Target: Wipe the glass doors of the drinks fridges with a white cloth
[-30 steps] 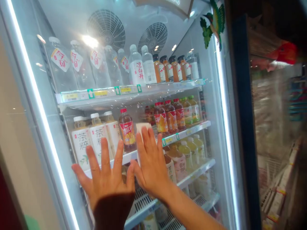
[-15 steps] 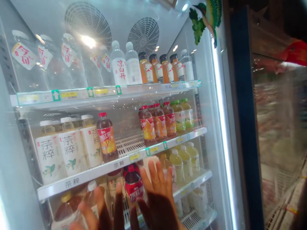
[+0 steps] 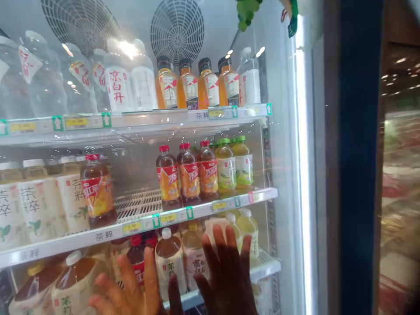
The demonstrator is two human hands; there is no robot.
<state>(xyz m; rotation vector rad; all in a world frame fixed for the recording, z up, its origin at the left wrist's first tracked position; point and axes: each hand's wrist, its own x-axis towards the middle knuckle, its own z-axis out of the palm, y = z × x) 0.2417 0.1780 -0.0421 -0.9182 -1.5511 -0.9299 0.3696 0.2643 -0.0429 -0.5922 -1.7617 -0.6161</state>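
Observation:
My left hand [image 3: 131, 286] is raised at the bottom of the view, fingers spread, in front of a red-capped bottle [image 3: 137, 255] on the lower shelf. My right hand [image 3: 226, 271] is up beside it, fingers apart, overlapping the lower shelf's right part. Neither hand visibly grips anything. A pale patch [image 3: 215, 224] shows behind the right fingertips; I cannot make out what it is. Between the hands stand a white-capped brown tea bottle [image 3: 169, 258] and a yellow-capped bottle [image 3: 194, 245]. Whether the fingers touch anything is unclear.
The middle shelf [image 3: 138, 199] carries red-labelled tea bottles [image 3: 190, 177], green-capped bottles [image 3: 226, 168] and white-labelled bottles [image 3: 36, 197]. Water bottles [image 3: 120, 83] and orange drinks [image 3: 208, 87] line the top shelf. A bright light strip [image 3: 305, 175] runs down the cooler's right side.
The view has swung right, so the shelves and bottles sit further left. Both hands stay raised and spread; the right hand now overlaps the pale-green bottles near the shelf's right end.

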